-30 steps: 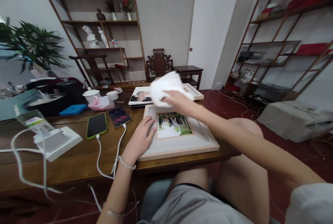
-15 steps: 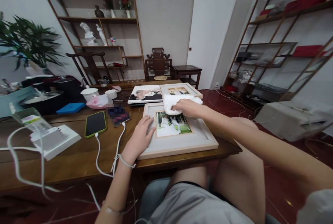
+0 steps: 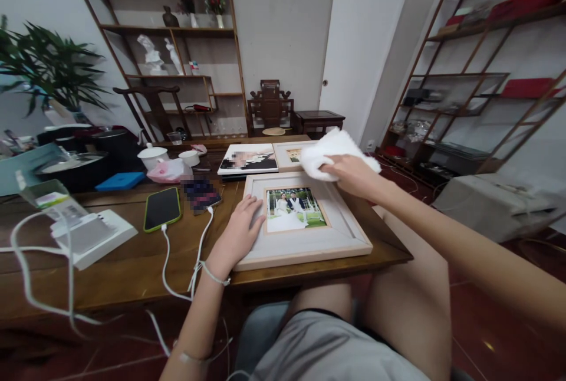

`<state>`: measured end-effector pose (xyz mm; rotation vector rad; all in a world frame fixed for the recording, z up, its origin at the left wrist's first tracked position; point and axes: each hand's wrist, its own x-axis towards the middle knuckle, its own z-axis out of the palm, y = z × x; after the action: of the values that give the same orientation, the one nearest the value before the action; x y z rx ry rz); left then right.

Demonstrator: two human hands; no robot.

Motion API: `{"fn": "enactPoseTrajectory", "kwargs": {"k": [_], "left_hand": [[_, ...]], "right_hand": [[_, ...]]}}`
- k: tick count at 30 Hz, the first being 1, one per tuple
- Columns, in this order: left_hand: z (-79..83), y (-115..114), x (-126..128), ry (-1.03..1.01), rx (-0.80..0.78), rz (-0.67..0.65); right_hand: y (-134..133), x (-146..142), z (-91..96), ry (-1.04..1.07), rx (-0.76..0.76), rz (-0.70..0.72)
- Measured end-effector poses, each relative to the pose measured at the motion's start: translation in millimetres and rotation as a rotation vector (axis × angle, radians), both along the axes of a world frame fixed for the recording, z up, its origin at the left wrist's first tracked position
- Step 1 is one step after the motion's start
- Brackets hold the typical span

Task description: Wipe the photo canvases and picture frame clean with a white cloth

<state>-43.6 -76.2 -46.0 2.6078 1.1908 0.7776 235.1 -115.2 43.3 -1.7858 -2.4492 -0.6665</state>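
A light wooden picture frame (image 3: 305,256) lies flat near the table's front edge, with a photo (image 3: 294,207) of two people in its middle. My left hand (image 3: 239,225) rests with outstretched fingers on the frame's left side. Over the frame's far right corner, my right hand (image 3: 349,173) grips a white towel (image 3: 333,148), which hangs partly past that corner. The towel hides part of a second framed picture (image 3: 283,158) behind. Left of that one lies a print (image 3: 250,160) showing dark and white shapes, partly pixelated.
On the table's left are a green-cased phone (image 3: 163,210) on a cable, a pixelated phone (image 3: 201,193), a white box (image 3: 99,236), a blue box (image 3: 119,181), a pink plastic bag (image 3: 168,171) and a white lidded pot (image 3: 152,157). White cables (image 3: 46,304) hang over the front edge.
My right hand has lifted the towel off the frame's upper part and moved it right and slightly up, uncovering the whole photo. My left hand has stayed in place.
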Motion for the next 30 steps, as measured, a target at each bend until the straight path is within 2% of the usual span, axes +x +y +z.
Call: {"fn": "enactPoseTrajectory", "kwargs": {"k": [4,8,11,19,22,25,30], "left_hand": [[0.4,0.0,-0.6,-0.014,0.003,-0.019],[1.7,-0.9,-0.5,-0.011,-0.017,-0.013],[1.7,-1.3,-0.1,-0.001,-0.016,-0.004],[0.5,-2.3,1.3,-0.005,-0.010,0.006],[1.3,-2.8,1.1,0.001,-0.016,0.000],[1.9,-2.7,0.2,-0.001,-0.011,-0.010],[2.4,-2.5,-1.1,-0.002,-0.008,-0.010]], "right_hand": [[12.9,-14.9,-31.0,0.048,-0.117,0.025],[18.3,-20.6,-42.3,0.058,-0.152,0.011],[2.3,-24.4,-37.6,0.056,-0.220,0.070],[-83.2,-41.4,-9.1,0.171,-0.430,0.136],[-95.2,-42.8,-8.7,0.224,-0.447,0.110],[-83.9,-37.9,-19.3,0.238,-0.374,0.061],[-27.7,-20.0,-38.0,0.182,-0.120,-0.012]]}}
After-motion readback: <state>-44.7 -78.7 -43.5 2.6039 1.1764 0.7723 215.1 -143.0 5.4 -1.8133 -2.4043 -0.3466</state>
